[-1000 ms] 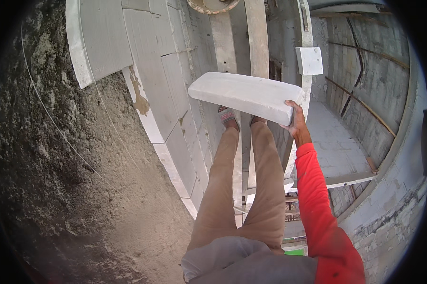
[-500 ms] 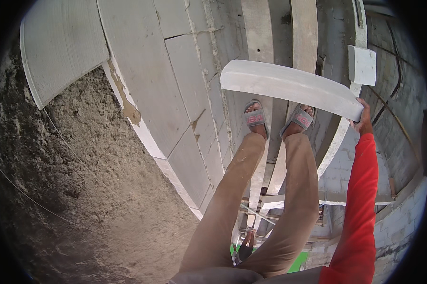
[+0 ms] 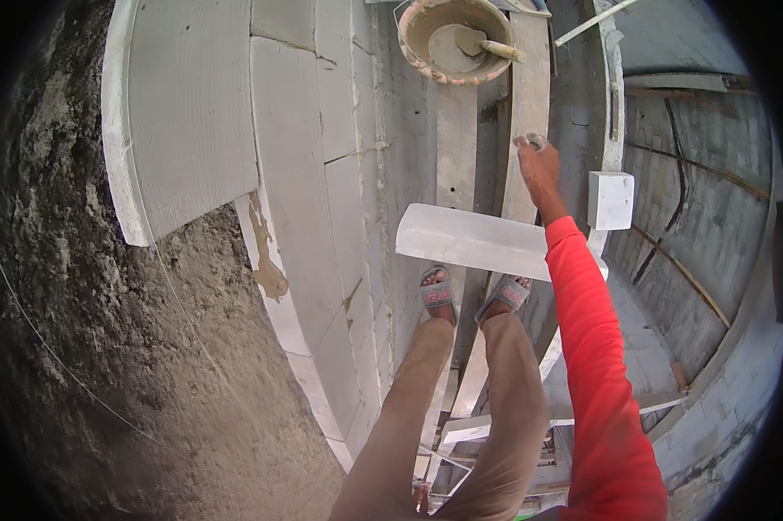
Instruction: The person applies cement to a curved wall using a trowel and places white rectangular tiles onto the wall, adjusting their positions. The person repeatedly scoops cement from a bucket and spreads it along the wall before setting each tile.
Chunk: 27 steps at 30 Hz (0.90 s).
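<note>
My right hand (image 3: 539, 169) is stretched forward over the planks, its dusty fingers loosely bent and apart, with nothing seen in them. Below its wrist lies a long white lightweight block (image 3: 469, 239), set crosswise in front of my feet; my red sleeve covers part of its right end. Farther ahead stands a mortar bucket (image 3: 416, 61) with wet grey mortar inside. A trowel (image 3: 506, 52) rests in it, its pale handle over the rim toward my hand. My left hand is out of view.
My sandalled feet (image 3: 437, 291) stand on narrow planks (image 3: 456, 156) with gaps between them. A block wall (image 3: 296, 174) rises at the left, with a string (image 3: 183, 304) alongside and rough ground beyond. A small white block (image 3: 611, 200) sits on the right-hand beam.
My right hand has let go of the long block's right end and moved forward and left. The block now lies lower in the view, and the bucket with the trowel has come into sight.
</note>
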Motion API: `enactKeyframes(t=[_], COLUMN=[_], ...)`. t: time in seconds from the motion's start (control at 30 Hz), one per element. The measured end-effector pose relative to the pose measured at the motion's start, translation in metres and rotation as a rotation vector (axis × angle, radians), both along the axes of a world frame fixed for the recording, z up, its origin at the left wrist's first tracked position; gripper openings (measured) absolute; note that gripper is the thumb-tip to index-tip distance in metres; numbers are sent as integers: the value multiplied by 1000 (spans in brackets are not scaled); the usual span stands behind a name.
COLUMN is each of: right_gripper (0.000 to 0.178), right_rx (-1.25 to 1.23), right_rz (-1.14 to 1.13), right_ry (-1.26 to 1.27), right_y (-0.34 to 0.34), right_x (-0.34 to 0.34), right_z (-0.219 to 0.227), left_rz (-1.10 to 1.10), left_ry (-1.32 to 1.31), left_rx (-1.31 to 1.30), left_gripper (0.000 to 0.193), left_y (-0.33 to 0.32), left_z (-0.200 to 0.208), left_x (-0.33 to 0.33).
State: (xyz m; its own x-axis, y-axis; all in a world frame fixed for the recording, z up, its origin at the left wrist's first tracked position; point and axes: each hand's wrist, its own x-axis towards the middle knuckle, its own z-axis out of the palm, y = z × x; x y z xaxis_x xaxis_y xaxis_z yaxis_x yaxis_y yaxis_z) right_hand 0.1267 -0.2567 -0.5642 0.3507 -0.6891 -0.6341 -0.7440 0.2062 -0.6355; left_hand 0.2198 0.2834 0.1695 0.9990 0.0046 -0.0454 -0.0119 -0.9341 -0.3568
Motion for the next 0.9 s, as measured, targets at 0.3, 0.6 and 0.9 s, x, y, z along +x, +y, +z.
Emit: enactKeyframes(t=[0.3,0.6,0.9], right_gripper=[41,35,43], right_rx=[596,543,644], right_rz=[-773,-944,-780], right_ry=[-585,-749,-849], right_y=[-40,4,98], right_x=[177,66,-155], right_z=[-99,-29,261], left_rz=[-56,-126,-276], left_ry=[-12,-5,-15], left_rx=[11,-46,-97], left_gripper=[68,66,64], left_y=[-21,-11,-19], left_z=[5,18,69], left_x=[-10,-7,67])
